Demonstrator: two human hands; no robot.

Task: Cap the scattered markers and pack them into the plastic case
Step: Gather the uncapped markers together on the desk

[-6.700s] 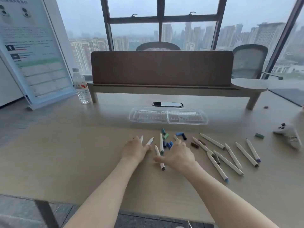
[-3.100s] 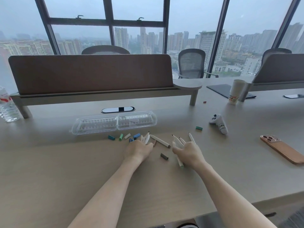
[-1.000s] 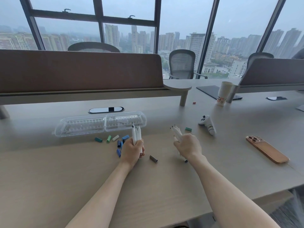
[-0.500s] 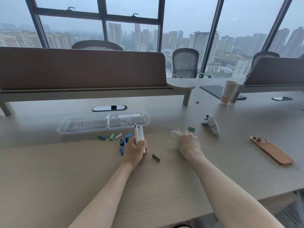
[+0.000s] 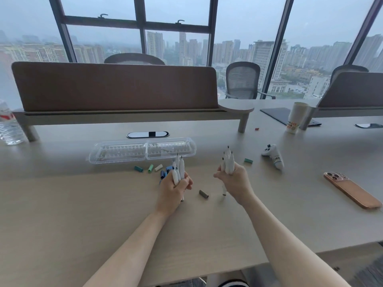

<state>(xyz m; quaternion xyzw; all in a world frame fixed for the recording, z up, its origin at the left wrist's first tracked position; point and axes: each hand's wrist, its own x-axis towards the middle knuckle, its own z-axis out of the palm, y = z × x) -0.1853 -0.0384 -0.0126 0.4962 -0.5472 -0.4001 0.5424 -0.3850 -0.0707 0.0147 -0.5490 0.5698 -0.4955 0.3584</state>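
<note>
My left hand (image 5: 173,190) grips a bunch of white uncapped markers (image 5: 179,168), tips pointing up. My right hand (image 5: 235,181) grips a second bunch of white markers (image 5: 228,161), also held upright. The clear plastic case (image 5: 143,149) lies open on the table just beyond both hands. Loose caps lie between the case and my left hand: a teal cap (image 5: 138,169), a green cap (image 5: 150,168), a pale cap (image 5: 158,167) and blue caps (image 5: 166,171). A brown cap (image 5: 204,194) lies between my hands, and a green cap (image 5: 248,160) lies right of my right hand.
A white game controller (image 5: 273,155) and a gold phone (image 5: 352,189) lie on the right. A paper cup (image 5: 295,117) and a dark pad (image 5: 284,116) sit further back. A water bottle (image 5: 8,125) stands far left. A brown desk divider (image 5: 116,88) runs behind the case.
Both hands have gathered the markers off the table into two bunches and lifted them upright. The right-hand bunch has tipped from lying sideways to standing up.
</note>
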